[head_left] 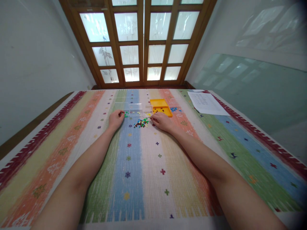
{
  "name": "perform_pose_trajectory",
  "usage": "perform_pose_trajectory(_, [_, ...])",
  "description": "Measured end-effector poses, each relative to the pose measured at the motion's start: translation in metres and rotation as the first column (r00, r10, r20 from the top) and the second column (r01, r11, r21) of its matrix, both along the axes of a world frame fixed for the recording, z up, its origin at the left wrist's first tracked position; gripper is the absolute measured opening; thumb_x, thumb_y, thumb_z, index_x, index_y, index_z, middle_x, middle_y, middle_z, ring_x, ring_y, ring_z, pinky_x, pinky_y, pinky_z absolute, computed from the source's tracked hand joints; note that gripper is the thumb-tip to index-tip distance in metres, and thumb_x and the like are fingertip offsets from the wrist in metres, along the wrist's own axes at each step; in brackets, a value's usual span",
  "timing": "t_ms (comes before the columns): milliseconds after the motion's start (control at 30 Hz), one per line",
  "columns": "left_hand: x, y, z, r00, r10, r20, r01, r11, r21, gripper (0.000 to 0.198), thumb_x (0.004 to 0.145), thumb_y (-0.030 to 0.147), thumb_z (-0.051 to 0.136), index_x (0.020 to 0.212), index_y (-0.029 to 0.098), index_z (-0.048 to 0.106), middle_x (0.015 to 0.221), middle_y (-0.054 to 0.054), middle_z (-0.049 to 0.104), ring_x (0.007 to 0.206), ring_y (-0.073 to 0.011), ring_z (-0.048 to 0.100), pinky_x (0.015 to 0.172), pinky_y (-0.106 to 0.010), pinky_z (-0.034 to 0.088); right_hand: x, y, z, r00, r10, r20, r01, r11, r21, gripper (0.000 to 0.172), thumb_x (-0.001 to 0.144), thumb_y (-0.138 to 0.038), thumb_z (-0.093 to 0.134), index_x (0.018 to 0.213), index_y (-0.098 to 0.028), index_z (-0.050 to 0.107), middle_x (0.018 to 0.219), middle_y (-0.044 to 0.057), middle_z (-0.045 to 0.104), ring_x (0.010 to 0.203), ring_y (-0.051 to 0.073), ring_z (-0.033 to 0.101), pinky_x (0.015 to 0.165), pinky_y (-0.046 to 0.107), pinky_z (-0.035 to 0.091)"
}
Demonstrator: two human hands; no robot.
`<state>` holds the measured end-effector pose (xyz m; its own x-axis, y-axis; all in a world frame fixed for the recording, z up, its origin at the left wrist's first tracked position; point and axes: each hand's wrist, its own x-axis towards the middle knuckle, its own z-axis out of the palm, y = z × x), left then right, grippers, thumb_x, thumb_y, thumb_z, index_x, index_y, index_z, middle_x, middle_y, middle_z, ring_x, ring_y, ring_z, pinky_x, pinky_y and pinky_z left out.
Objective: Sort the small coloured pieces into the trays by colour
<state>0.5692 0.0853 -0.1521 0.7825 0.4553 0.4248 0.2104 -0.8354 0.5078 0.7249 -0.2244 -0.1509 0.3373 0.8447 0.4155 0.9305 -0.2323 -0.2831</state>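
A small pile of mixed coloured beads [141, 123] lies on the striped cloth between my hands. My left hand [115, 119] rests to the left of the pile, fingers curled, its tips by some green beads [126, 114] at the clear divided box [135, 111]. My right hand [161, 121] lies to the right of the pile, fingers bent together at the pile's edge. Whether either pinch holds a bead is too small to tell.
An orange tray [161, 107] with dark beads stands behind my right hand, blue beads [174, 109] beside it. A printed paper sheet [206, 103] lies at the far right. Wooden glazed doors [144, 41] close the back; walls flank the striped cloth [148, 166].
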Motion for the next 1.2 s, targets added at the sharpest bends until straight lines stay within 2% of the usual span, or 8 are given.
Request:
perform_pose_trajectory(233, [-0.001,-0.020,0.007,0.983,-0.184,-0.021,0.185,0.976,0.119,0.024,0.094,0.028,0.057,0.104,0.020,0.078,0.093,-0.007,0.074,0.083,-0.0214,0.064,0.082,-0.033,0.047,-0.007,0.005,-0.004,0.996,0.074,0.044,-0.071,0.996,-0.062,0.025,0.104,-0.029,0.058,0.123,-0.022,0.074,0.109,0.011,0.068,0.103,0.025,0.061,0.090,0.036,0.045])
perform_pose_trajectory(367, [-0.002,-0.038,0.007,0.942,-0.327,-0.078,0.336,0.925,0.175,0.022,0.096,0.028,0.058,0.104,0.021,0.077,0.091,-0.006,0.073,0.085,-0.0216,0.064,0.084,-0.034,0.047,-0.009,0.006,-0.003,0.997,0.063,0.044,-0.059,0.995,-0.080,0.019,0.103,-0.028,0.060,0.113,-0.022,0.076,0.105,0.010,0.067,0.100,0.024,0.059,0.087,0.034,0.044])
perform_pose_trajectory(533, [-0.004,-0.067,0.011,0.885,-0.448,-0.129,0.465,0.862,0.203,0.020,0.099,0.031,0.061,0.101,0.023,0.079,0.090,-0.006,0.073,0.085,-0.0218,0.065,0.083,-0.035,0.047,-0.011,0.006,-0.003,0.999,0.044,-0.023,-0.044,0.999,-0.028,0.013,0.102,-0.025,0.061,0.103,-0.021,0.074,0.106,0.009,0.068,0.101,0.023,0.060,0.087,0.033,0.045])
perform_pose_trajectory(600, [-0.004,-0.075,0.013,0.877,-0.463,-0.127,0.480,0.855,0.196,0.020,0.099,0.032,0.062,0.101,0.022,0.079,0.090,-0.006,0.073,0.084,-0.0218,0.065,0.082,-0.035,0.047,-0.011,0.006,-0.002,0.998,0.037,-0.041,-0.037,0.999,0.004,0.012,0.102,-0.024,0.061,0.101,-0.020,0.073,0.105,0.009,0.069,0.100,0.023,0.061,0.087,0.033,0.045])
perform_pose_trajectory(700, [-0.005,-0.084,0.015,0.890,-0.447,-0.093,0.457,0.877,0.149,0.020,0.099,0.031,0.061,0.101,0.022,0.079,0.091,-0.006,0.073,0.084,-0.0214,0.065,0.081,-0.035,0.048,-0.013,0.008,0.001,0.995,0.010,-0.097,-0.004,0.998,0.056,0.013,0.101,-0.024,0.060,0.102,-0.019,0.072,0.101,0.009,0.071,0.096,0.023,0.062,0.085,0.034,0.046])
perform_pose_trajectory(800, [-0.007,-0.091,0.017,0.904,-0.424,-0.050,0.427,0.897,0.116,0.018,0.099,0.029,0.061,0.102,0.022,0.077,0.090,-0.005,0.073,0.084,-0.0211,0.065,0.081,-0.035,0.047,-0.020,0.011,0.007,0.975,0.008,-0.222,0.018,0.993,0.114,0.012,0.100,-0.027,0.060,0.099,-0.021,0.071,0.095,0.007,0.072,0.088,0.022,0.063,0.080,0.033,0.046])
perform_pose_trajectory(1000, [-0.013,-0.096,0.023,0.912,-0.403,-0.073,0.403,0.853,0.331,0.023,0.103,0.036,0.057,0.108,0.023,0.075,0.097,-0.009,0.073,0.094,-0.0246,0.064,0.085,-0.039,0.043,-0.039,0.019,0.015,0.819,0.106,-0.564,0.052,0.965,0.256,0.017,0.095,-0.038,0.066,0.088,-0.022,0.067,0.084,0.003,0.070,0.076,0.019,0.061,0.071,0.031,0.047])
perform_pose_trajectory(1200, [-0.016,-0.097,0.028,0.895,-0.437,-0.089,0.436,0.815,0.381,0.028,0.107,0.036,0.050,0.110,0.023,0.075,0.095,-0.010,0.072,0.094,-0.0239,0.063,0.086,-0.038,0.042,-0.042,0.021,0.013,0.708,0.156,-0.689,0.013,0.972,0.233,0.018,0.093,-0.039,0.069,0.088,-0.023,0.062,0.083,0.004,0.068,0.076,0.018,0.061,0.072,0.033,0.051])
